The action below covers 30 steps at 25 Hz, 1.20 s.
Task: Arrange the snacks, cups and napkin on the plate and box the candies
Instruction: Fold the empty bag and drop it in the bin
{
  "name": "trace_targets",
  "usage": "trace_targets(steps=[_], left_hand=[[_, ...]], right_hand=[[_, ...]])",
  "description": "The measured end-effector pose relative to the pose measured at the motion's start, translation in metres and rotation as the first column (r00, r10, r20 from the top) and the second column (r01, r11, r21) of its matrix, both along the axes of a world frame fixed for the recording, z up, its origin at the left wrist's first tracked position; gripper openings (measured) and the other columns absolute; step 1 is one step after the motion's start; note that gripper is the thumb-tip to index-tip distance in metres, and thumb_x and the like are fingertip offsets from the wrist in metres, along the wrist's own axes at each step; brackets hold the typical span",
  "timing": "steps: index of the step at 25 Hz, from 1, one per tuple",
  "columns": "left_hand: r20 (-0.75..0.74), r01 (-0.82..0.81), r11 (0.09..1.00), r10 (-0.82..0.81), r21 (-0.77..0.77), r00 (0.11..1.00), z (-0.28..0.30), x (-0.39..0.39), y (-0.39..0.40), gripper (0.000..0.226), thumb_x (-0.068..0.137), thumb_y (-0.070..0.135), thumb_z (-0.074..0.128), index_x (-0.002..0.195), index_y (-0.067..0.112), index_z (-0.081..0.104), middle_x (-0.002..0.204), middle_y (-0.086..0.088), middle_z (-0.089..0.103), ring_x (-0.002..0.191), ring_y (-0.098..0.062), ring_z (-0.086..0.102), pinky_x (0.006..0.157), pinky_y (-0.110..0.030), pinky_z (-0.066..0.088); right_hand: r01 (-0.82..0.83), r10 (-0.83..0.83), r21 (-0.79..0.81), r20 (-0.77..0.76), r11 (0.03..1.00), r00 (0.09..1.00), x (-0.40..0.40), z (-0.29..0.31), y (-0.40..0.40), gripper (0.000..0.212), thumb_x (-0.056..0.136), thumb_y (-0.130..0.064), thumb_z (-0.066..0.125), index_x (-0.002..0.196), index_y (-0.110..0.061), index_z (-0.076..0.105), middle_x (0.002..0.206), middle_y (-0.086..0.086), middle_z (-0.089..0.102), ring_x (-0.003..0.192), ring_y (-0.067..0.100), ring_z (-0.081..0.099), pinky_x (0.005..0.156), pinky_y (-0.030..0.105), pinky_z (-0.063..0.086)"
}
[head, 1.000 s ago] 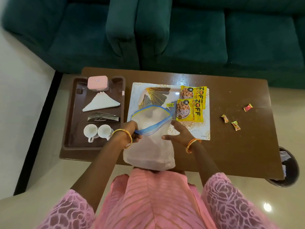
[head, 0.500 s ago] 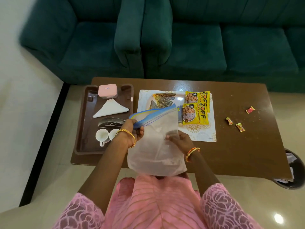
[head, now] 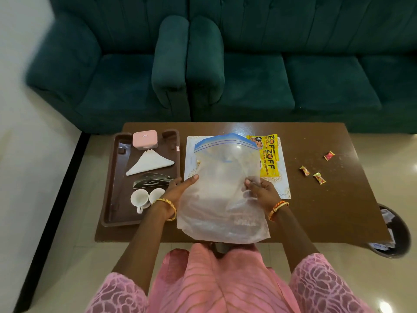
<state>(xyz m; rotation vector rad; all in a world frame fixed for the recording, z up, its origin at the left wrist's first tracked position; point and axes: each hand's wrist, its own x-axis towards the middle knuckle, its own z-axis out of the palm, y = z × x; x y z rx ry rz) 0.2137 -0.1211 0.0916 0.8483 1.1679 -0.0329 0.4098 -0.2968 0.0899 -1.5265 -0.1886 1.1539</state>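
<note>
Head-worn view, downward over table [head: 316, 206]

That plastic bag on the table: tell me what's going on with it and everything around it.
A person holds the plastic bag flat over the mat, left hand on its left edge, right hand pinching its right side. Two yellow snack packets peek out behind it. The cups, napkin and pink box sit on the brown tray. Three candies lie loose on the table.

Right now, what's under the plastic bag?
The plastic bag covers most of the white mat and part of two yellow snack packets. The plate seen there a second ago is now hidden.
</note>
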Motion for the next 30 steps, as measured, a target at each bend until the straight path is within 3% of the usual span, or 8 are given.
trace_targets(steps=[5, 9, 14, 17, 21, 25, 27, 30], left_hand=[[0.021, -0.091, 0.992, 0.090, 0.085, 0.996, 0.002, -0.012, 0.006, 0.058, 0.074, 0.020, 0.076, 0.125, 0.015, 0.050, 0.122, -0.016, 0.062, 0.095, -0.029, 0.066, 0.075, -0.039, 0.056], [0.030, -0.215, 0.928, 0.217, 0.304, 0.976, 0.006, -0.016, 0.005, 0.052, 0.079, 0.010, 0.071, 0.124, 0.019, 0.047, 0.093, 0.003, 0.062, 0.076, -0.014, 0.062, 0.055, -0.025, 0.049], [0.002, 0.104, 0.884, -0.118, 0.456, 0.993, 0.010, -0.010, 0.009, 0.052, 0.081, 0.012, 0.069, 0.129, 0.020, 0.050, 0.131, -0.006, 0.053, 0.103, -0.019, 0.057, 0.082, -0.029, 0.051], [-0.323, 0.530, 0.645, -0.421, 0.551, 0.848, 0.007, -0.014, 0.012, 0.085, 0.059, 0.027, 0.087, 0.133, 0.020, 0.047, 0.134, -0.004, 0.050, 0.120, -0.023, 0.049, 0.099, -0.037, 0.046], [-0.567, 0.668, 0.330, -0.357, 0.667, 0.742, 0.005, -0.007, 0.014, 0.063, 0.062, 0.032, 0.084, 0.116, 0.009, 0.063, 0.118, -0.012, 0.060, 0.106, -0.029, 0.055, 0.093, -0.040, 0.048], [-0.288, 0.460, 0.630, -0.361, 0.625, 0.887, 0.010, -0.007, 0.019, 0.034, 0.068, 0.027, 0.081, 0.096, 0.013, 0.067, 0.102, 0.002, 0.056, 0.096, -0.019, 0.053, 0.078, -0.029, 0.051], [-0.085, 0.281, 0.799, -0.280, 0.532, 0.956, 0.015, -0.009, 0.017, 0.015, 0.073, 0.022, 0.077, 0.077, 0.019, 0.062, 0.085, 0.002, 0.064, 0.081, -0.019, 0.060, 0.056, -0.019, 0.051], [0.097, -0.014, 0.950, -0.018, 0.313, 0.995, 0.013, -0.004, 0.005, 0.014, 0.078, 0.014, 0.072, 0.086, 0.021, 0.064, 0.094, -0.004, 0.068, 0.090, -0.026, 0.065, 0.063, -0.031, 0.056]], right_hand=[[0.091, -0.084, -0.106, 0.074, 0.990, 0.994, 0.003, 0.001, -0.001, 0.015, 0.089, -0.015, 0.061, 0.075, -0.015, 0.067, 0.059, 0.000, 0.064, 0.041, 0.005, 0.055, 0.041, 0.015, 0.045], [0.229, -0.152, -0.250, 0.291, 0.941, 0.945, 0.002, 0.000, -0.003, 0.021, 0.088, -0.014, 0.063, 0.105, -0.004, 0.058, 0.078, 0.015, 0.063, 0.050, 0.014, 0.056, 0.035, 0.015, 0.045], [-0.066, 0.094, -0.129, 0.220, 0.989, 0.971, 0.003, 0.009, -0.005, 0.058, 0.084, 0.003, 0.060, 0.131, -0.027, 0.045, 0.104, 0.012, 0.058, 0.088, 0.022, 0.058, 0.071, 0.031, 0.052], [-0.321, 0.469, -0.371, 0.436, 0.871, 0.768, 0.004, 0.008, -0.007, 0.075, 0.071, -0.014, 0.079, 0.136, -0.017, 0.041, 0.117, 0.006, 0.047, 0.106, 0.020, 0.049, 0.090, 0.031, 0.043], [-0.202, 0.537, -0.523, 0.636, 0.828, 0.554, -0.002, -0.002, -0.010, 0.050, 0.072, -0.022, 0.078, 0.115, -0.003, 0.060, 0.114, 0.018, 0.056, 0.106, 0.032, 0.053, 0.088, 0.033, 0.041], [-0.007, 0.154, -0.277, 0.515, 0.961, 0.843, 0.010, -0.003, -0.020, 0.050, 0.069, -0.020, 0.082, 0.111, -0.010, 0.057, 0.122, 0.011, 0.049, 0.115, 0.028, 0.049, 0.096, 0.041, 0.045], [0.178, -0.120, -0.146, 0.338, 0.973, 0.933, 0.017, 0.003, -0.030, 0.076, 0.066, -0.026, 0.084, 0.128, -0.021, 0.041, 0.137, 0.010, 0.043, 0.123, 0.026, 0.045, 0.095, 0.041, 0.044], [0.262, -0.257, -0.161, 0.051, 0.952, 0.965, 0.004, 0.003, -0.039, 0.113, 0.058, -0.042, 0.084, 0.144, -0.031, 0.011, 0.151, 0.015, 0.030, 0.133, 0.028, 0.038, 0.107, 0.049, 0.035]])
